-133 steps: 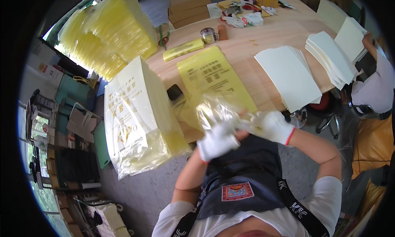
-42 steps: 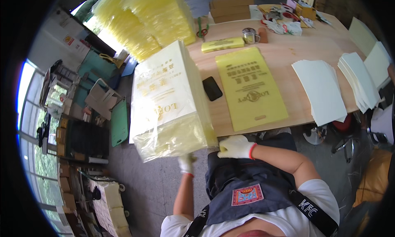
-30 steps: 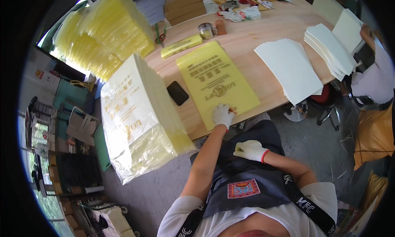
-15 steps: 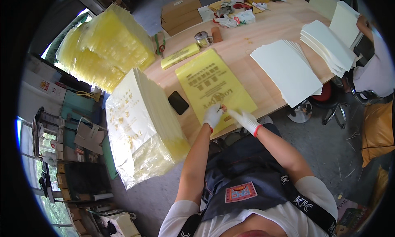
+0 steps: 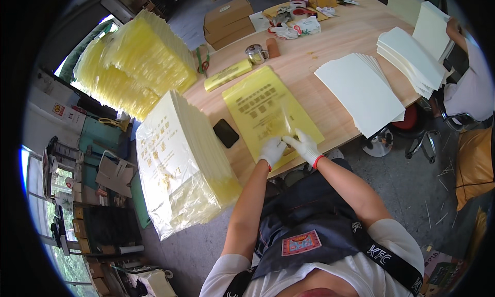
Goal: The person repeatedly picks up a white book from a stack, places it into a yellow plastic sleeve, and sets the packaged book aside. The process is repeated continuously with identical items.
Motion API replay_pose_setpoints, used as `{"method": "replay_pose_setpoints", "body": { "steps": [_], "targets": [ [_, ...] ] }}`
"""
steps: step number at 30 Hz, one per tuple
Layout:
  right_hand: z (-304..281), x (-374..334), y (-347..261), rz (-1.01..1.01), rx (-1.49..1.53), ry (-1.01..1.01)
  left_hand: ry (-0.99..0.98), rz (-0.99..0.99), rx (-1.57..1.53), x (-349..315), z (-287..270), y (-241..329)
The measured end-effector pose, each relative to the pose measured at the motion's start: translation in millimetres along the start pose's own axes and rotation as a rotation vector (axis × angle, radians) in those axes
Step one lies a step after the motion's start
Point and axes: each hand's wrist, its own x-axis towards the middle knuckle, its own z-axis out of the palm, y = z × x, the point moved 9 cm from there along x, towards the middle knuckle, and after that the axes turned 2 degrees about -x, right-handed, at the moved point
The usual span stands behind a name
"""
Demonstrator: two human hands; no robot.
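A printed yellow plastic bag (image 5: 256,97) lies flat at the table's near side, its handle end toward me. Both my hands wear white gloves with red cuffs and meet over that end. My left hand (image 5: 273,150) has its fingers closed on the bag near the handle slot. Beside it my right hand (image 5: 306,147) is closed too, thumb and fingertips pinching the film. Glare and a raised crease show in the plastic just beyond the fingers. Whether more bags lie beneath, I cannot tell. A black phone (image 5: 226,133) rests left of the bag.
A tall stack of printed bags (image 5: 167,147) stands at left, with a yellow plastic pile (image 5: 139,60) behind. Beyond my bag are a folded yellow bundle (image 5: 228,74), a metal mug (image 5: 256,53) and scissors (image 5: 203,66). White sheets (image 5: 358,91) lie right; a person (image 5: 472,86) sits there.
My hands have come closer together at the bag's near end. The right hand's fingers, stretched before, are now bent into a pinch, and the film has a raised, shiny crease.
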Motion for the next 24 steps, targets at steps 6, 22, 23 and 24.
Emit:
{"method": "replay_pose_setpoints", "body": {
  "steps": [6, 22, 23, 24],
  "targets": [
    [-42, 3, 34, -0.100, -0.796, 0.131, 0.266, 0.163, -1.054, 5, -52, 4],
    [-1, 1, -40, -0.395, -0.652, 0.167, 0.075, 0.888, -0.023, -129, 18, 244],
    [-1, -3, -41, -0.408, -0.672, 0.150, 0.028, 0.926, -0.072, -143, 23, 256],
    [-2, -8, -43, -0.428, -0.691, 0.127, -0.018, 0.847, -0.060, -141, 31, 248]
  ]
}}
